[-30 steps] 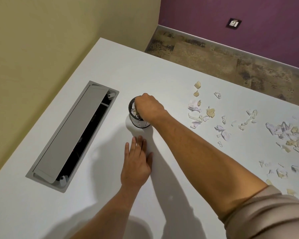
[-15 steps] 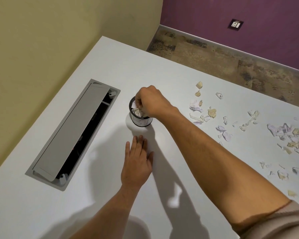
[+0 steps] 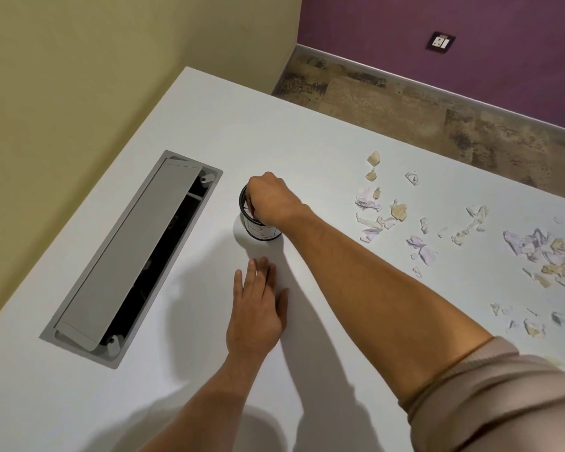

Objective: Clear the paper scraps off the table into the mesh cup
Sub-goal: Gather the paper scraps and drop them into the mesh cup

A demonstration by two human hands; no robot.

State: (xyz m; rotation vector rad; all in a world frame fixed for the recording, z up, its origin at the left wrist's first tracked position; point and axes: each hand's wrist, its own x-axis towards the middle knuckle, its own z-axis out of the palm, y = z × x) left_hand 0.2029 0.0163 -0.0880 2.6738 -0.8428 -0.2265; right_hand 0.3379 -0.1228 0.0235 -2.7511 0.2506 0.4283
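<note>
White table (image 3: 323,132) carries a small black mesh cup (image 3: 261,231), landmark here. Below it the left hand (image 3: 256,308) lies flat, fingers straight, holding nothing. Over its rim the right hand (image 3: 271,202) curls, fingertips dipped inside; whether it pinches anything I cannot tell. Right of the cup lie paper scraps (image 3: 382,213), probably light, soft, best pinched in bunches. Half a second earlier this fist sat higher.

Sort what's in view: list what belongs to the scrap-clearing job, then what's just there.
Job: mesh cup; paper scraps strewn on the table; right hand reaching into the cup; left hand flat on the table.

Just there: cable hatch; wall socket.
</note>
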